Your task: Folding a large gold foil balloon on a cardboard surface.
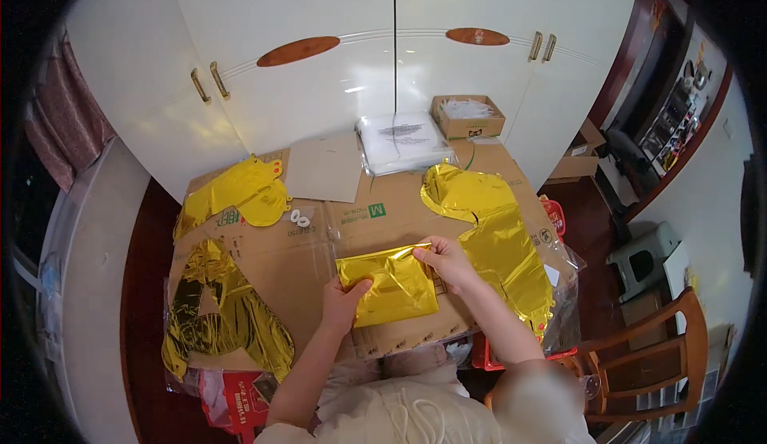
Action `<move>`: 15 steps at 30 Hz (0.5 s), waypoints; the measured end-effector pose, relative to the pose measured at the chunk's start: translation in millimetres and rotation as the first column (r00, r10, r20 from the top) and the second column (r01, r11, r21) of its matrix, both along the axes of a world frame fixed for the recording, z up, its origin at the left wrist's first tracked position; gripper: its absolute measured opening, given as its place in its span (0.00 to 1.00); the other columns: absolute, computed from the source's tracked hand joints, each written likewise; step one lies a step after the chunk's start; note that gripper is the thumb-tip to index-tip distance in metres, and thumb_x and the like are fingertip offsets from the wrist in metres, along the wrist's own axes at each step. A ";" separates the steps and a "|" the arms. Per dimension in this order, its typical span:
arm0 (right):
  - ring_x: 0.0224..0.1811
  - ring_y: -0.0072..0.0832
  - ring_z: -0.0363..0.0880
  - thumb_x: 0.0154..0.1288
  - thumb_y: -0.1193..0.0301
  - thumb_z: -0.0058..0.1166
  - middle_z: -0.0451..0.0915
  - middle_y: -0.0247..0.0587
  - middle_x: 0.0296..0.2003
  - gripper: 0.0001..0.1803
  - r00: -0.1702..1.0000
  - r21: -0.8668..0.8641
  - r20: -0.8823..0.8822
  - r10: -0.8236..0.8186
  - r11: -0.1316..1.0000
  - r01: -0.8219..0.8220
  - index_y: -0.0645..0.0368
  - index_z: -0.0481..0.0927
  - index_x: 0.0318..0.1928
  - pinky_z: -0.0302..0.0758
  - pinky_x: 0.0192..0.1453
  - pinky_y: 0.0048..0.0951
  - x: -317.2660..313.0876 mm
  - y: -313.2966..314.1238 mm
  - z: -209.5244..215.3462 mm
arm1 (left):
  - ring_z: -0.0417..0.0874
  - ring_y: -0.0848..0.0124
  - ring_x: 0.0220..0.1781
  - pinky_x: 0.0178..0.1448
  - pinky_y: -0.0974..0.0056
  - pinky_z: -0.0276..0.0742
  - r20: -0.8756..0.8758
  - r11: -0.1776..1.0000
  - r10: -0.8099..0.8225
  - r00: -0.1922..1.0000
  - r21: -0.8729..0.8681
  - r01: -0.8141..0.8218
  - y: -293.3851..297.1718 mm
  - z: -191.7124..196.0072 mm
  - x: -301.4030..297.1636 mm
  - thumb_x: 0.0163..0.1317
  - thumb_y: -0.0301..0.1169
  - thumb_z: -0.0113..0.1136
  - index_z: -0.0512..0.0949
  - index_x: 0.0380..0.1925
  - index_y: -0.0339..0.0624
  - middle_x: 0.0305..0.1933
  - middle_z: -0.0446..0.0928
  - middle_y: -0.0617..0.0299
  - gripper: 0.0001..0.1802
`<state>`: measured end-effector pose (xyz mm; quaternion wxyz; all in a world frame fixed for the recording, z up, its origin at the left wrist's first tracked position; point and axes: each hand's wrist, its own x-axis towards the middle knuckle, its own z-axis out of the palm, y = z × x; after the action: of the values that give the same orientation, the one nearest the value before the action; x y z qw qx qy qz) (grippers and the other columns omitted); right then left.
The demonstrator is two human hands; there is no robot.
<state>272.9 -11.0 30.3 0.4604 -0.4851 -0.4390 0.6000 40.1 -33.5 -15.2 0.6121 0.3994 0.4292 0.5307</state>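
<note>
Over the cardboard (307,272), the left hand (343,303) grips a folded gold foil (393,290) by its left edge. The right hand (447,263) pinches its upper-right corner

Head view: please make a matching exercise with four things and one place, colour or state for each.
1. rectangular gold foil
2. ring-shaped pieces
3. stool
4. small box

A. grey, at the far right
B. held by the left hand and right hand
C. open, with white contents
D. white, lying on the cardboard sheet

Pairs: 1-B, 2-D, 3-A, 4-C
</note>
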 end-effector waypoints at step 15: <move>0.35 0.17 0.80 0.74 0.68 0.50 0.84 0.35 0.38 0.14 0.972 -0.039 -0.158 0.176 0.982 -0.184 0.65 0.80 0.52 0.78 0.40 0.19 24.6 -9.7 19.4 | 0.82 0.75 0.34 0.37 0.67 0.81 0.143 0.995 -0.026 0.989 -0.089 0.039 -5.2 15.0 -7.0 0.63 0.25 0.64 0.81 0.40 0.38 0.37 0.83 0.63 0.06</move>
<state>297.5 -20.7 49.7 0.4235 -0.4078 -0.4281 0.6863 33.1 -38.8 -0.3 0.6672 0.3390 0.4021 0.5274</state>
